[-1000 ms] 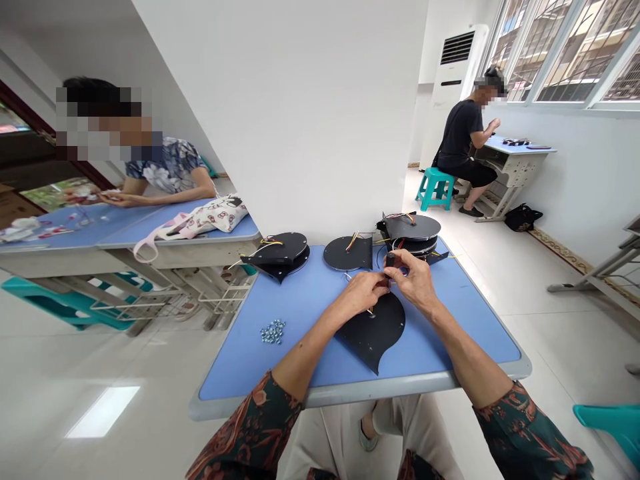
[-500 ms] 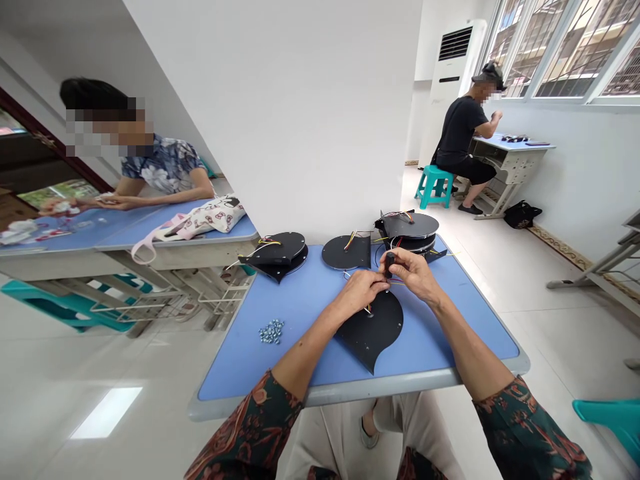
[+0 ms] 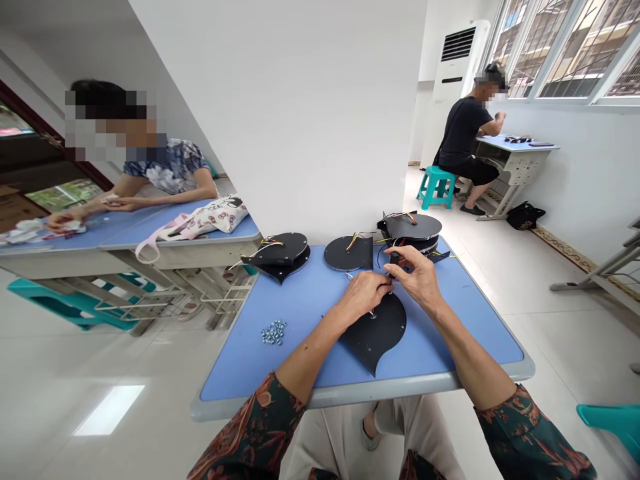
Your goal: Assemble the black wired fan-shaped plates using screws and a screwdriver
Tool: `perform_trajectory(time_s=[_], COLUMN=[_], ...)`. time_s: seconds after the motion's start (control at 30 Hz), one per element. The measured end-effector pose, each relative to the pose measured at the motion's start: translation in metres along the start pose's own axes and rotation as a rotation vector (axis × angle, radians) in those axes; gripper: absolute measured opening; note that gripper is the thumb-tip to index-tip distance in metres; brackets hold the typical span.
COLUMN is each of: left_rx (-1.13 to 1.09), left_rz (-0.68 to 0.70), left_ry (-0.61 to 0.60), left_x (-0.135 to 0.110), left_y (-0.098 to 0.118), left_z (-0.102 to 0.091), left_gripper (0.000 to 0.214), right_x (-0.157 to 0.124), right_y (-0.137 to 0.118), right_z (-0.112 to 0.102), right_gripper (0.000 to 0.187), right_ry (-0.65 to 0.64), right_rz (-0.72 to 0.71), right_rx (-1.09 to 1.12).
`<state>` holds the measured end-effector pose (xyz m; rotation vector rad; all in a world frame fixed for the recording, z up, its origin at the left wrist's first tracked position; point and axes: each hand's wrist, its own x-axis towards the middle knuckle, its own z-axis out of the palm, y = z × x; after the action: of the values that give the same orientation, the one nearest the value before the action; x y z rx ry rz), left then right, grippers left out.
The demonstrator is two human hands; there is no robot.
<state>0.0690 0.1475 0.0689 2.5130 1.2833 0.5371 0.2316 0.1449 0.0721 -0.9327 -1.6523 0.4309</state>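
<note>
Fingers (image 3: 406,259) of the right hand (image 3: 419,277) clenched on a small black wired part (image 3: 395,259), raised above the blue counter (image 3: 450,320); left hand (image 3: 363,297) curled just beside it, near thin yellow wires (image 3: 371,311), grip impossible to tell. Black teardrop-shaped plate (image 3: 377,337) lying flat on the counter right under the left hand, loose silver screws (image 3: 273,332) well apart to its left. Farther along the counter, a black disc with coloured wires (image 3: 345,253) between two stacked black plate assemblies (image 3: 280,248) (image 3: 413,227), wires trailing from each
</note>
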Motion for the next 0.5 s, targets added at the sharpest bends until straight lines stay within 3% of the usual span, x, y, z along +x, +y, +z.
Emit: perform_trajectory(time_s=[0.33, 0.5], left_rx=[-0.022, -0.054], left_rz=[0.005, -0.015], left_ry=[0.007, -0.002], left_x=[-0.0011, -0.0012], left_y=[-0.0033, -0.0013], left_z=[0.0032, 0.0005], left_gripper=[0.021, 0.02], right_x=[0.0008, 0.0005], right_y=[-0.0031, -0.0008], right_z=[-0.0022, -0.0049], right_gripper=[0.017, 0.021], right_ry=[0.051, -0.061], right_rz=[0.054, 0.138], right_rx=[0.04, 0.232])
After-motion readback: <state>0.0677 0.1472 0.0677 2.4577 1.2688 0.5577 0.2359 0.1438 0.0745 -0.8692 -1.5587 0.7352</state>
